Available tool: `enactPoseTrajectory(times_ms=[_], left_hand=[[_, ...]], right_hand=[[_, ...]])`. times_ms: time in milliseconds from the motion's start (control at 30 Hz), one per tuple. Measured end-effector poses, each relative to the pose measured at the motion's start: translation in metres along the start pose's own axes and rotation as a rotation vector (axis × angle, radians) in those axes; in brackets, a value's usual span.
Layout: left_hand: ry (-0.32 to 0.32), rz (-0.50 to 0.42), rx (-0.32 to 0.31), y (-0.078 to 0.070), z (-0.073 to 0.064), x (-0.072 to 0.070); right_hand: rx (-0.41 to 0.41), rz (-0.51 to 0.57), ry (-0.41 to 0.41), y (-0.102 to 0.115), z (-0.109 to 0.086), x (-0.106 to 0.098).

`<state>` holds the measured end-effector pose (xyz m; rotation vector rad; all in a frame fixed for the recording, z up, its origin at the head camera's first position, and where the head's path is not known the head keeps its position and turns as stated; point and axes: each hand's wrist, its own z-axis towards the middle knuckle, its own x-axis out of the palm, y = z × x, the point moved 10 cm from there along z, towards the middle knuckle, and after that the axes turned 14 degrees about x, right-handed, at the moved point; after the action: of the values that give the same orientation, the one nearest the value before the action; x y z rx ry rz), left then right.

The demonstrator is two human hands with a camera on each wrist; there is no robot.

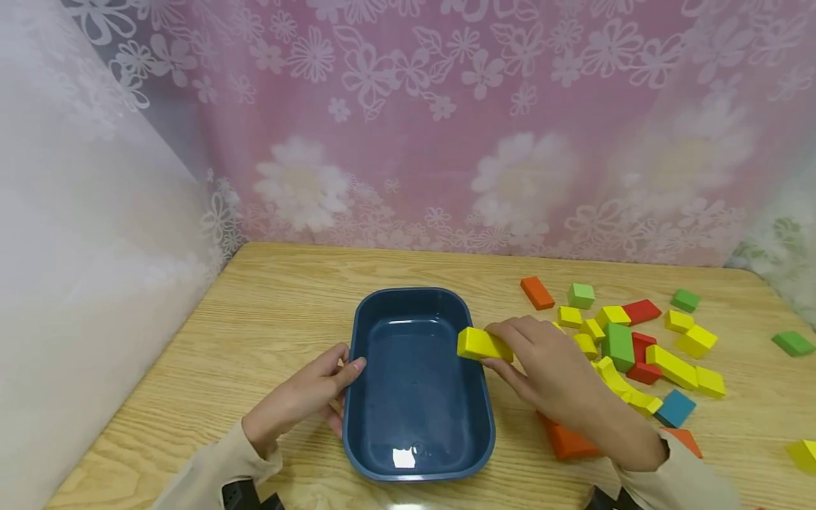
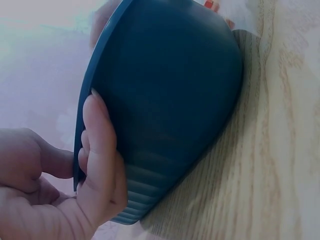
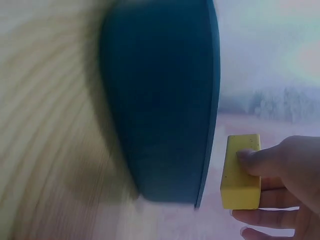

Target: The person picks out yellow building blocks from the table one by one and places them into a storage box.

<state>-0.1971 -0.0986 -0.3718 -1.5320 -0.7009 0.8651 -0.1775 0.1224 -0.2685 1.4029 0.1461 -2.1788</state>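
A dark blue plastic tub (image 1: 414, 397) sits on the wooden table in front of me, and its inside is bare. My left hand (image 1: 312, 393) grips the tub's left rim; in the left wrist view the thumb is on the inner side and the fingers (image 2: 102, 150) lie against the outer wall. Pinched between thumb and fingers of my right hand (image 1: 542, 361) is a yellow rectangular block (image 1: 481, 345). That block overlaps the tub's right rim in the head view. The right wrist view shows the yellow block (image 3: 241, 172) above rim height, beside the tub's wall (image 3: 160, 100).
To the right lies a loose pile of wooden blocks, among them a green block (image 1: 618, 346), a red block (image 1: 642, 312) and a blue block (image 1: 676, 409). An orange block (image 1: 537, 292) lies behind the right hand. A floral curtain (image 1: 446, 142) hangs along the table's back edge.
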Motion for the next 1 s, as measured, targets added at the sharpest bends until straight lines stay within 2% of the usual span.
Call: enactPoseTrajectory(times_ms=[133, 333, 400, 567, 667, 767, 833, 900, 1000], left_hand=[[-0.005, -0.003, -0.001, -0.001, 0.000, -0.001], [-0.011, -0.011, -0.004, -0.001, 0.000, 0.000], [-0.010, -0.012, -0.006, 0.000, 0.000, 0.000], [-0.007, -0.004, -0.009, 0.000, -0.001, 0.000], [-0.006, 0.002, -0.004, -0.001, -0.001, 0.000], [-0.003, 0.002, 0.001, -0.002, 0.000, 0.000], [-0.005, -0.004, 0.002, -0.002, 0.000, 0.001], [-0.009, -0.006, 0.001, -0.001, 0.000, 0.001], [-0.011, -0.008, -0.004, 0.000, 0.000, 0.001]], right_hand=[[-0.029, 0.003, 0.057, 0.022, 0.004, 0.012], [-0.120, 0.026, 0.161, 0.054, 0.003, 0.032], [-0.142, 0.035, 0.238, 0.063, 0.000, 0.041], [-0.208, 0.022, 0.490, 0.090, -0.011, 0.071], [-0.233, -0.004, 0.571, 0.100, -0.017, 0.084], [-0.232, -0.001, 0.591, 0.103, -0.017, 0.087], [-0.219, 0.039, 0.580, 0.100, -0.016, 0.084], [-0.213, 0.096, 0.514, 0.093, -0.012, 0.073], [-0.170, 0.165, 0.352, 0.066, -0.004, 0.045]])
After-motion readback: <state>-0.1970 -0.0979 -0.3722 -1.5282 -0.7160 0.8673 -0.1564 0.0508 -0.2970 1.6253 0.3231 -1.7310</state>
